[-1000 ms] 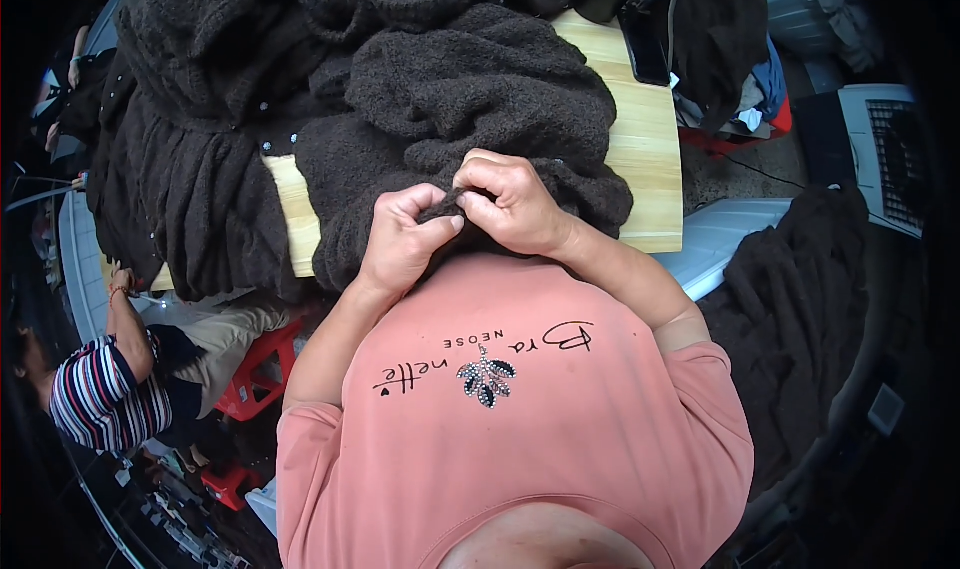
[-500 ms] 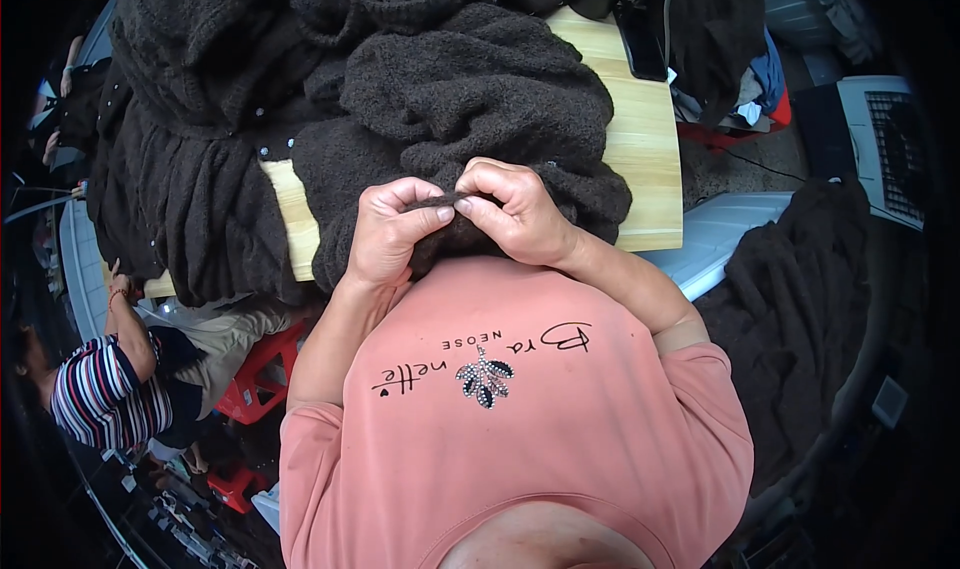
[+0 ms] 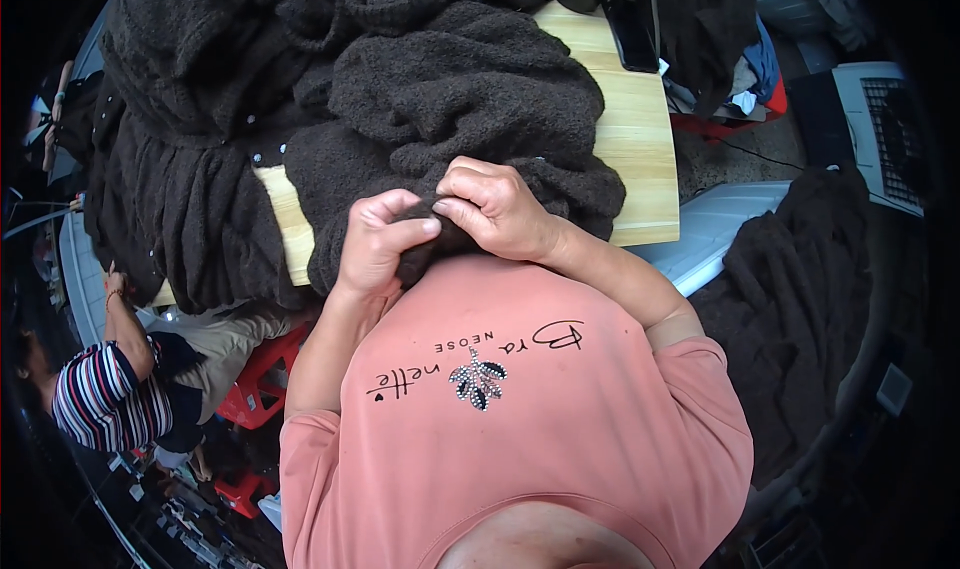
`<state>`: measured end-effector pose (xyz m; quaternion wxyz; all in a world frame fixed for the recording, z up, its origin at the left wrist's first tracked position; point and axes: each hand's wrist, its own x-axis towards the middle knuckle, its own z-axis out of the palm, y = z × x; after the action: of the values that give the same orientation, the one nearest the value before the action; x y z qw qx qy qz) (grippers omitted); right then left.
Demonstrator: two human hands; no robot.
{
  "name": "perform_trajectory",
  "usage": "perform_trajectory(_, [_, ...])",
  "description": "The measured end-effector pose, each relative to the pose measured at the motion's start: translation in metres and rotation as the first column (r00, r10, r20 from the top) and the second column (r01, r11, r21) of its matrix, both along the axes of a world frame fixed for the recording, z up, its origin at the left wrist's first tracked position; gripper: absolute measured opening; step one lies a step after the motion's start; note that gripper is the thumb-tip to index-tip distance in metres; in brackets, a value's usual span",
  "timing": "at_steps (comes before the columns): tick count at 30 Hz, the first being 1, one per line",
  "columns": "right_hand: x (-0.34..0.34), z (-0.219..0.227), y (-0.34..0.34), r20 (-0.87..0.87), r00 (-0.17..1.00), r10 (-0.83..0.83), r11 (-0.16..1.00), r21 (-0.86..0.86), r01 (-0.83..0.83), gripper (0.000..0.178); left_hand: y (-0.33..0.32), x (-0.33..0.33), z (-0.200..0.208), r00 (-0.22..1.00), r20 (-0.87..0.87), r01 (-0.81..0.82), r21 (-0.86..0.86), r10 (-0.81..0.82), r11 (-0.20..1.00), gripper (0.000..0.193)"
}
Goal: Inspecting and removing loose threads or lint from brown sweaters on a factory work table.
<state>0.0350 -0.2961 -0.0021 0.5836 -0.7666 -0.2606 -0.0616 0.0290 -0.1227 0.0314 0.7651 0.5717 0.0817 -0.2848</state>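
A heavy dark brown knit garment (image 3: 460, 94) lies bunched before me, its near edge at my chest. My left hand (image 3: 378, 244) has a fold of it between thumb and forefinger, held loosely with the tips a little apart. Its other fingers are hidden. Close on the right, my right hand (image 3: 497, 209) is pinched, thumb against forefinger, just above the same fold. What sits in that pinch is too small or too dark to make out. Small pale buttons (image 3: 257, 158) show on the knit at the left.
More dark knit covers the wooden table (image 3: 640, 159). A black phone-like object (image 3: 632, 39) lies at its right edge. Beyond stands a red bin (image 3: 735, 124) with cloth. Dark fabric (image 3: 790, 309) hangs at right. On the left, a person in a striped top (image 3: 105, 394) works near a red stool (image 3: 262, 384).
My hands have shifted slightly left. The left thumb and forefinger have parted a little, and a small gap now shows between the two hands. The person at left stays much the same.
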Motion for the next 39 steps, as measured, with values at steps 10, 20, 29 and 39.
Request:
perform_trajectory(10, [-0.003,-0.041,-0.081,-0.341,0.911,-0.234,0.958,-0.241,0.157,0.022,0.018,0.012,-0.002,0.975,-0.069,-0.223,-0.269,0.212,0.937,0.015])
perform_trajectory(20, [-0.020,0.039,-0.059,0.413,0.886,-0.210,0.972,-0.011,0.236,0.027,0.002,0.017,0.017,0.985,0.057,-0.138,-0.276,0.160,0.951,0.013])
perform_trajectory(29, [-0.006,0.032,-0.021,0.615,0.786,-0.058,0.998,0.026,0.053,0.025,-0.016,0.013,0.020,0.999,0.038,-0.012,-0.215,0.021,0.977,0.009])
perform_trajectory(39, [-0.004,0.025,-0.016,0.639,0.768,-0.057,0.976,-0.125,0.176,0.017,-0.010,0.012,0.008,0.991,0.124,0.063,-0.080,-0.052,0.995,0.007])
